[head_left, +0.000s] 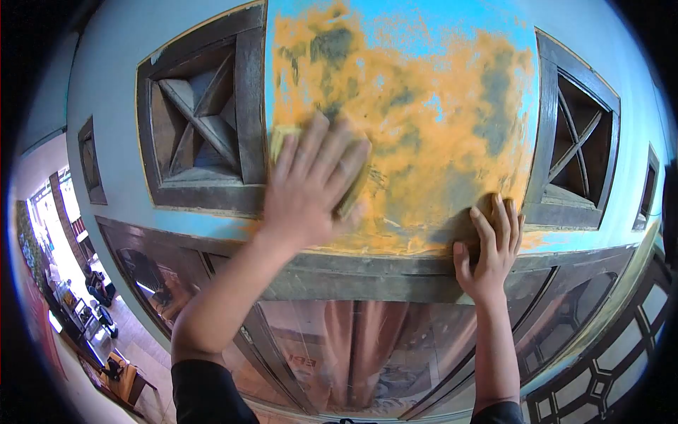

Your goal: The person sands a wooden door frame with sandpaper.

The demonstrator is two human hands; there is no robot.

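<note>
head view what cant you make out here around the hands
Pad: head view, mostly under the left hand; only yellow edges show, so its kind is unclear.
Right hand: head view, its palm is hidden by its own back against the ledge.
Glass: head view, reflections blur what lies behind; the lettering is unreadable.
Floor: head view, lower left, things on it too small and lens-warped to name.

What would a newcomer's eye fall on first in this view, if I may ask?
First comes the broad centre panel, its blue paint worn to mottled orange and grey. The left hand presses a yellow pad flat against it, while the right hand rests open at its lower right edge. Cross-barred carvings flank it: the left square and the right square.
</note>
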